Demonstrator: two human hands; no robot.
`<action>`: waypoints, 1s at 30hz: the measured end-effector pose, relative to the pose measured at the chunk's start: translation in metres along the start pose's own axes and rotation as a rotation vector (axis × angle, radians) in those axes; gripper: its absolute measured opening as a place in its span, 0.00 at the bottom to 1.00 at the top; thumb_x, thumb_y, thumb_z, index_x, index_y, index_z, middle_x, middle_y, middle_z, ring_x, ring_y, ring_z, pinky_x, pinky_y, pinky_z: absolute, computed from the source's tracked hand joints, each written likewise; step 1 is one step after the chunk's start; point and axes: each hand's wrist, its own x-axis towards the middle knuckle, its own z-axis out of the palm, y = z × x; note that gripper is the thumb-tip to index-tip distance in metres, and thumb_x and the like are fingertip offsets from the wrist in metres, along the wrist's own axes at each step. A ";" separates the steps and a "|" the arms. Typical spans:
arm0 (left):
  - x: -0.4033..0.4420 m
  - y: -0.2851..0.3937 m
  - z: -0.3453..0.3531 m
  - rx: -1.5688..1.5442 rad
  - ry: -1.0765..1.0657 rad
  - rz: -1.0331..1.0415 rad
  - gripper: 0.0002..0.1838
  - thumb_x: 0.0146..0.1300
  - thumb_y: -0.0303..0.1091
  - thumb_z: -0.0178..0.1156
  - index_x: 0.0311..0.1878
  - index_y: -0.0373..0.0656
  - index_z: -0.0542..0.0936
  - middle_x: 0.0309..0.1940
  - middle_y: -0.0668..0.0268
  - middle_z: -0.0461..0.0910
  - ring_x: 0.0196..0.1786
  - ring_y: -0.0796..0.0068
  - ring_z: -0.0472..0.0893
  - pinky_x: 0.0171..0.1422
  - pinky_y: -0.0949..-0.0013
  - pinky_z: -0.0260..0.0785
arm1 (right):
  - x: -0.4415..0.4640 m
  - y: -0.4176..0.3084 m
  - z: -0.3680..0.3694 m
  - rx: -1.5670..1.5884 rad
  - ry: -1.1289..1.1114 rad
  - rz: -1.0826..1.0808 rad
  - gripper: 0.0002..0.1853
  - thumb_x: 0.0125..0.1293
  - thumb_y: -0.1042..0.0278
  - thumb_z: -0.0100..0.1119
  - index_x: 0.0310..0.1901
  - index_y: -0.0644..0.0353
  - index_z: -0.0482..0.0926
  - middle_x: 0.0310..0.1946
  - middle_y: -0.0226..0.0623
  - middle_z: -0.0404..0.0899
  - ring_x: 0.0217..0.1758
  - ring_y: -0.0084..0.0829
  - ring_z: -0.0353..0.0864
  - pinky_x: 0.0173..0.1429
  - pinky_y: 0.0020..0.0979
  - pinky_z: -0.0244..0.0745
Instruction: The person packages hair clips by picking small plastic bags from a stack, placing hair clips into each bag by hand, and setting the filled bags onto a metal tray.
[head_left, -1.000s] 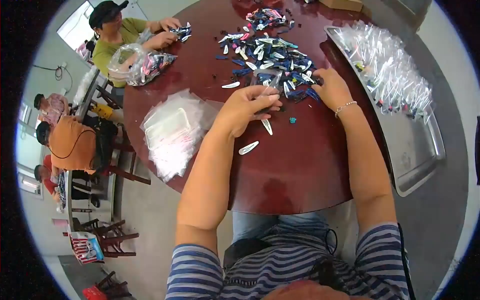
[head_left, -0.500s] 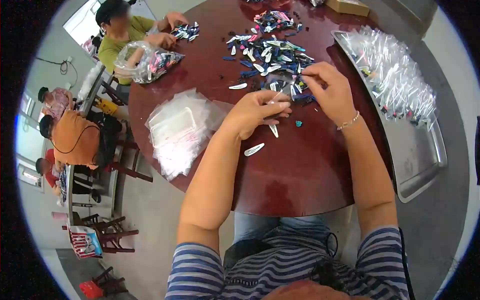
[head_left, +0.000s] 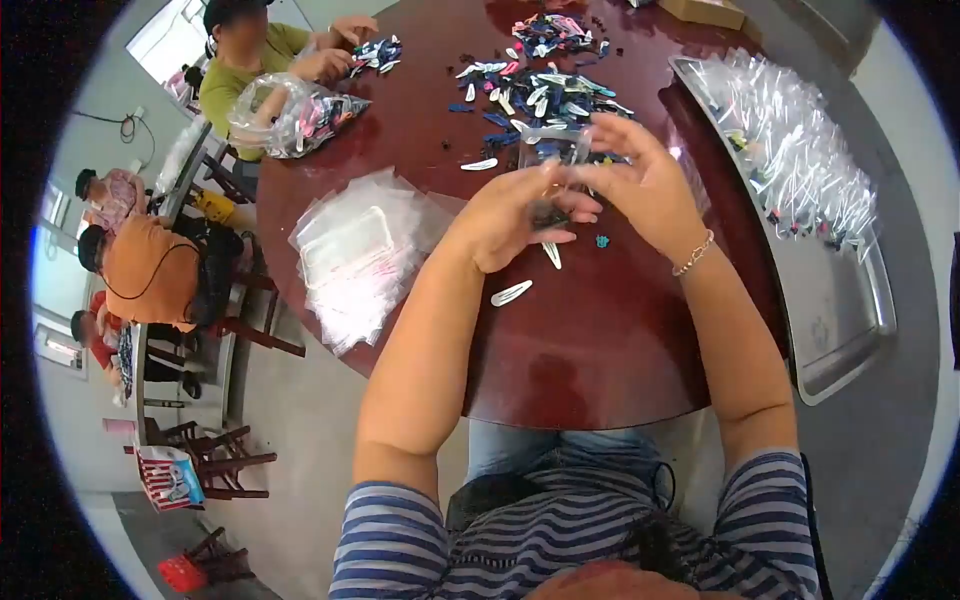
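A small clear plastic bag (head_left: 546, 147) stands up between my hands, with something dark showing near its lower part. My left hand (head_left: 505, 215) is closed on it from the left. From the other side my right hand (head_left: 648, 190) reaches to the bag, thumb at its edge and fingers curled over; blur hides the exact grip. Just below my fingers lie a white snap hair clip (head_left: 553, 256) and a small teal claw clip (head_left: 602, 241). Another white snap clip (head_left: 512, 293) rests closer to me. Beyond my hands spreads a pile of mixed hair clips (head_left: 560, 92).
A stack of flat clear bags (head_left: 350, 265) lies on the left of the round table (head_left: 590, 370). At the right a metal tray (head_left: 845, 335) bears many filled bags (head_left: 790, 150). Across the table a person (head_left: 235, 75) handles clips beside a large plastic bag (head_left: 290, 120).
My right hand has moved left from the clip pile to the bag in my left hand. The bag now shows upright between both hands.
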 end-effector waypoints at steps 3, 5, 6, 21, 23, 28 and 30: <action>0.000 0.000 -0.005 -0.145 -0.136 -0.010 0.28 0.69 0.57 0.49 0.58 0.43 0.74 0.49 0.59 0.80 0.52 0.64 0.80 0.49 0.62 0.72 | 0.000 0.005 -0.002 0.261 -0.101 0.183 0.19 0.63 0.76 0.62 0.55 0.66 0.74 0.51 0.41 0.76 0.48 0.27 0.79 0.50 0.27 0.77; 0.002 -0.003 -0.011 -0.176 -0.190 -0.038 0.28 0.69 0.58 0.50 0.58 0.43 0.74 0.50 0.59 0.79 0.53 0.64 0.79 0.50 0.62 0.73 | -0.001 -0.001 -0.004 0.201 -0.265 0.290 0.13 0.62 0.75 0.63 0.48 0.68 0.78 0.47 0.39 0.78 0.43 0.25 0.79 0.45 0.25 0.76; 0.003 -0.005 -0.013 -0.206 -0.245 -0.072 0.29 0.68 0.59 0.50 0.58 0.42 0.74 0.51 0.59 0.79 0.55 0.63 0.79 0.50 0.61 0.73 | -0.002 -0.004 -0.002 0.229 -0.201 0.287 0.08 0.62 0.75 0.63 0.41 0.68 0.80 0.42 0.37 0.81 0.37 0.20 0.78 0.40 0.22 0.74; 0.005 -0.005 -0.010 0.215 0.134 0.016 0.20 0.66 0.45 0.61 0.52 0.41 0.78 0.44 0.62 0.83 0.45 0.75 0.80 0.50 0.71 0.71 | 0.023 -0.015 -0.071 -0.153 0.187 0.126 0.09 0.66 0.75 0.57 0.46 0.69 0.77 0.38 0.41 0.84 0.39 0.27 0.83 0.45 0.25 0.77; 0.007 -0.006 -0.010 0.230 0.117 0.013 0.19 0.65 0.45 0.61 0.52 0.42 0.78 0.44 0.62 0.83 0.45 0.76 0.80 0.50 0.71 0.71 | 0.021 -0.030 -0.087 -0.208 0.240 0.184 0.10 0.66 0.74 0.57 0.47 0.69 0.77 0.39 0.41 0.84 0.40 0.27 0.83 0.45 0.25 0.77; 0.003 -0.004 -0.005 0.274 0.122 0.036 0.18 0.65 0.45 0.62 0.51 0.43 0.79 0.42 0.64 0.83 0.41 0.78 0.80 0.48 0.73 0.71 | 0.001 -0.046 -0.171 -0.553 0.287 0.200 0.09 0.66 0.72 0.58 0.44 0.68 0.79 0.37 0.38 0.84 0.39 0.25 0.83 0.45 0.23 0.77; 0.004 -0.006 -0.006 0.276 0.110 0.038 0.18 0.65 0.45 0.62 0.51 0.43 0.79 0.42 0.64 0.83 0.42 0.78 0.80 0.48 0.73 0.71 | -0.015 -0.046 -0.209 -0.645 0.343 0.249 0.09 0.65 0.71 0.59 0.43 0.66 0.79 0.36 0.36 0.84 0.39 0.25 0.83 0.45 0.23 0.76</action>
